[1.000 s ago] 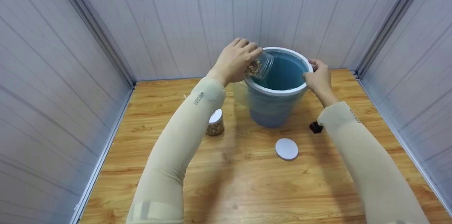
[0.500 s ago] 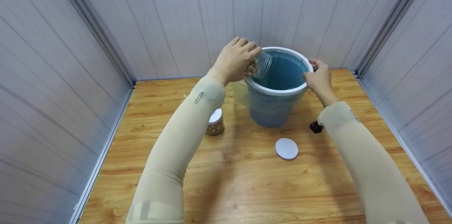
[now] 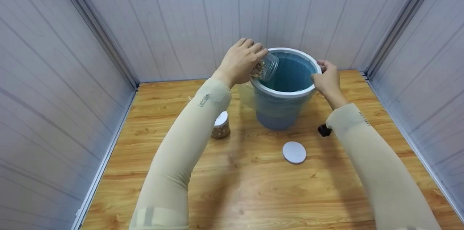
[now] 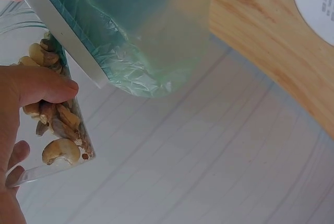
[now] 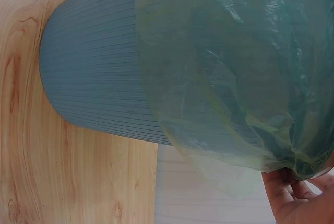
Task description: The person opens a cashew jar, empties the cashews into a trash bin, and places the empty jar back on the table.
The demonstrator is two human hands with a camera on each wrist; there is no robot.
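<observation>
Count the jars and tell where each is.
2: an open jar tilted in the left hand at the bin, and a lidded jar upright on the wooden surface, partly behind the left sleeve. More may be hidden.

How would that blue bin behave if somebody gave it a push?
The blue bin may tip rather easily, since it narrows toward its base. Its ribbed wall looks like plastic, so it is probably light. The liner seems floppy, its thin film wrinkled and hanging loosely outside.
</observation>
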